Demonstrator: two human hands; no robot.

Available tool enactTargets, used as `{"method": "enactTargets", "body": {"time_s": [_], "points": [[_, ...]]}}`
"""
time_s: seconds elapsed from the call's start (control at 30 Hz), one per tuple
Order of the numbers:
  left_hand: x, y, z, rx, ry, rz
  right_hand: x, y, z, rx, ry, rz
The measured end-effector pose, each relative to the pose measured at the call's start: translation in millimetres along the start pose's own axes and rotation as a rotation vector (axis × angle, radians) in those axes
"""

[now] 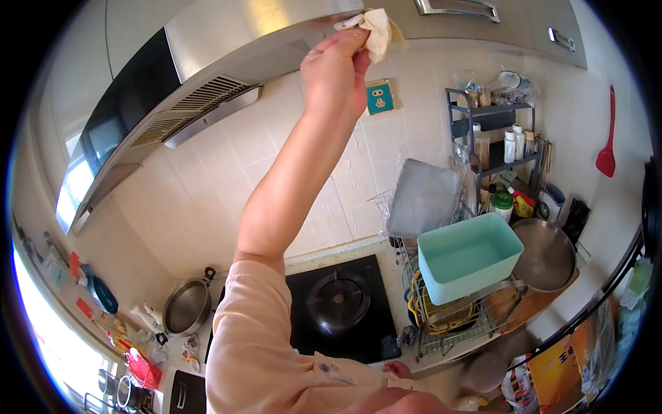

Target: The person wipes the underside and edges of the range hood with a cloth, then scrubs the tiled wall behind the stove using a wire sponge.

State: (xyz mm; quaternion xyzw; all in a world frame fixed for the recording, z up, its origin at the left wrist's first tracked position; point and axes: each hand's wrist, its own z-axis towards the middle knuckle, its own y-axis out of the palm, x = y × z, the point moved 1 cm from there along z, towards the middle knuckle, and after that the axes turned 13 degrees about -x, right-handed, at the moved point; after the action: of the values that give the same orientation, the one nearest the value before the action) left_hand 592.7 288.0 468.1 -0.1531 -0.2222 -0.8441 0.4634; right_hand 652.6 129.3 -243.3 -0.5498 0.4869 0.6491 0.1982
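My left hand (338, 65) is raised high on a stretched arm, its fingers closed on a cream cloth (379, 36). The bunched cloth is at the lower edge of the steel range hood (234, 31), near where the hood meets the wall cabinet. Part of it sticks out on both sides of my fingertips. Low in the view, my right hand (396, 369) shows only in small part beside my shirt, close to the counter's front edge. Its fingers are mostly hidden. Below my raised arm, a dark lidded pan (338, 301) sits on the black cooktop (376, 290).
A mint-green bin (472, 255) stands on a wire rack (448, 341) at the right. Behind are a shelf (496, 165) of bottles and a steel basin (545, 255). A red spatula (607, 159) hangs on the wall. Another pan (187, 307) stands left.
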Motion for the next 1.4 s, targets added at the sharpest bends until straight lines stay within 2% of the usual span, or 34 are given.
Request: {"method": "enactTargets", "body": {"time_s": [0.13, 0.23, 0.33, 0.4, 0.47, 0.53, 0.6, 0.67, 0.73, 0.8, 0.87, 0.9, 0.97, 1.07, 1.13, 1.2, 1.23, 1.3, 1.4], "points": [[16, -2, -8, -0.025, 0.116, 0.245, -3, -3, 1, -0.003, 0.078, -0.057], [6, -45, -1, 0.020, 0.163, 0.461, -1, 0, -1, -0.014, 0.050, -0.040], [-11, -115, -6, 0.034, -0.061, 0.744, -5, 1, -1, -0.137, 0.115, 0.062], [-18, -152, -28, 0.030, -0.244, 0.833, 5, 1, 6, -0.274, 0.103, -0.170], [-22, -173, -54, 0.047, -0.328, 0.822, 5, 9, 3, -0.361, 0.094, -0.332], [-21, -185, -83, 0.034, -0.398, 0.812, -33, 35, 0, -0.402, 0.080, -0.428], [-18, -190, -116, -0.007, -0.453, 0.803, -87, 68, 8, -0.331, 0.046, -0.433], [-8, -182, -157, -0.075, -0.566, 0.681, -164, 108, 16, -0.288, -0.214, -0.386], [-7, -178, -204, -0.073, -0.649, 0.511, -228, 139, 31, -0.228, -0.369, -0.144], [-7, -169, -251, 0.000, -0.732, 0.287, -282, 165, 50, -0.042, -0.423, -0.076], [-4, -170, -288, 0.013, -0.804, 0.222, -320, 181, 71, -0.077, -0.502, 0.028], [-5, -174, -303, 0.036, -0.766, 0.088, -327, 186, 83, -0.115, -0.519, 0.021], [-3, -185, -320, 0.153, -0.766, 0.042, -334, 195, 104, -0.191, -0.549, 0.001], [9, -199, -329, 0.295, -0.669, -0.005, -337, 221, 118, -0.254, -0.399, 0.098], [14, -215, -335, 0.337, -0.596, 0.083, -335, 226, 134, -0.301, -0.195, 0.126], [27, -223, -340, 0.399, -0.584, 0.145, -341, 231, 154, -0.353, -0.113, -0.021], [33, -229, -347, 0.460, -0.558, 0.148, -355, 240, 161, -0.288, -0.087, -0.094], [52, -234, -362, 0.568, -0.589, 0.217, -388, 247, 185, -0.207, -0.221, -0.094], [61, -248, -399, 0.623, -0.609, 0.217, -471, 237, 241, -0.215, -0.436, -0.209]]}}
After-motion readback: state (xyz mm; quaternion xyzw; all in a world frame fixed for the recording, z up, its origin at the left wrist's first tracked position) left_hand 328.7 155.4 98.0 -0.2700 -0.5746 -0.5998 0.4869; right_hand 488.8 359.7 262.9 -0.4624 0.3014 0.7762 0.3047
